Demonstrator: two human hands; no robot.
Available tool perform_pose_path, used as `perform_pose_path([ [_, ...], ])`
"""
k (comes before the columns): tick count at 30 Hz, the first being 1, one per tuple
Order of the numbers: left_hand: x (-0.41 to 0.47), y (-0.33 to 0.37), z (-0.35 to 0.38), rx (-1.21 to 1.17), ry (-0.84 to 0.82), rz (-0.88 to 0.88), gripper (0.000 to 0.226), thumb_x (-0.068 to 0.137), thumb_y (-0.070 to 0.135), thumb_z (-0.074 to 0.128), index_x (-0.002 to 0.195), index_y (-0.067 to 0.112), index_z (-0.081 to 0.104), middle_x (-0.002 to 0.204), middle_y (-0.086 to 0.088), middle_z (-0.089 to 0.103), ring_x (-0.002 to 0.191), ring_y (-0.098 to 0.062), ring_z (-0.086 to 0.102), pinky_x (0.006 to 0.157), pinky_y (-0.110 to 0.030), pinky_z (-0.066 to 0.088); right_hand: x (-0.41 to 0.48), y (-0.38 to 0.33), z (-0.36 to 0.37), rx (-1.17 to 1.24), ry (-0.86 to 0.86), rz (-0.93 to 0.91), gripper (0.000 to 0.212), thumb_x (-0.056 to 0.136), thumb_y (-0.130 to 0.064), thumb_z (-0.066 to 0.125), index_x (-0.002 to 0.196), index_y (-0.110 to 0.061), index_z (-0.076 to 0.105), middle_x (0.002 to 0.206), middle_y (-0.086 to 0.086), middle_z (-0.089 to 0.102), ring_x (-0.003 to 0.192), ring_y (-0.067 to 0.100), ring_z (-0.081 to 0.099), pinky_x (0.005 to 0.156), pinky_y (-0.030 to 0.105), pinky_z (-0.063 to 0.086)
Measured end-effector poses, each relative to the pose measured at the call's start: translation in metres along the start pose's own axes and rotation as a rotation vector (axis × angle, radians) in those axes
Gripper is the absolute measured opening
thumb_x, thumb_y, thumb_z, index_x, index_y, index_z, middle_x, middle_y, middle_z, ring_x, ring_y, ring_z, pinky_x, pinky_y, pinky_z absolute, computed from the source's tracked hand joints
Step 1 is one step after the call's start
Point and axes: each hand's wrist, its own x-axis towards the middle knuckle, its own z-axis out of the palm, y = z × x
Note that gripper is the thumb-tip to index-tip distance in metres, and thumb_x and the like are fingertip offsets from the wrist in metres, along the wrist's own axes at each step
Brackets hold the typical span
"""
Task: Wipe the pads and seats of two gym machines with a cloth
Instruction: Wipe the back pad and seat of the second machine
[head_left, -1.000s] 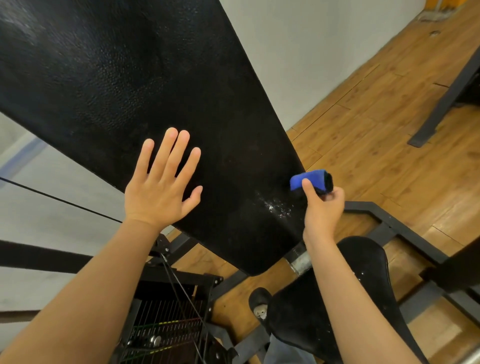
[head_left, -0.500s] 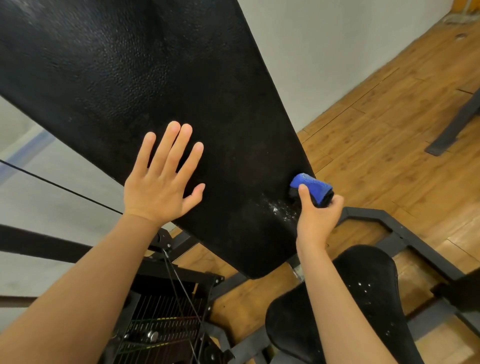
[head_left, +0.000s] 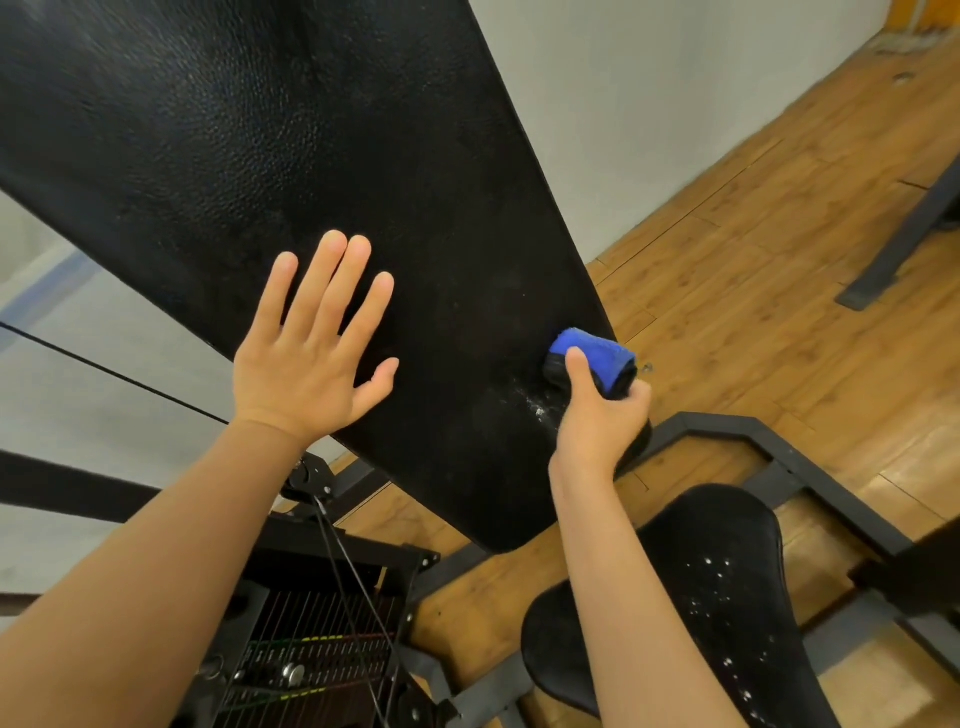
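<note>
We see a large black back pad slanting across the upper left of the view, narrowing to a rounded lower end near the middle. Our left hand lies flat on its left part, palm down, all 5 fingers spread and straight, grasping nothing. Our right hand is clenched around a rolled blue cloth, thumb laid along the top of the roll. The cloth presses against the right edge of the pad, low down, with a dark inner layer showing at both ends of the roll. Just left of the right hand, a patch of small white droplets sits on the pad's surface.

Below the pad, near us on the right, is the black seat, speckled with more white droplets. Our right forearm crosses over its left part. A dark metal frame runs along the floor beyond and to the right of the seat. The floor is of light brown wooden planks, and a pale wall rises at the far side. At the far right, a dark metal beam slants down to the floor.

At the near left, under our left forearm, we see a weight stack with yellow, green and red marks, and thin black cables running down past it. 1 more cable crosses the left side, passing behind our left wrist.
</note>
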Motion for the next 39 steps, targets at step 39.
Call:
perform_pose_path([
  [39,0.000,0.007,-0.006,-0.024,-0.035,-0.074,0.067,0.095,0.048,0.033,0.148,0.008,0.027,0.157,-0.018,0.019,0.146,-0.032,0.010,0.119,-0.044,-0.001,-0.009,0.085,-0.047,-0.162,0.217,0.031,0.033,0.082,-0.017,0.073,0.103,-0.011,0.049,0.099,0.005,0.059,0.089,0.016,0.059,0.063,0.011,0.038],
])
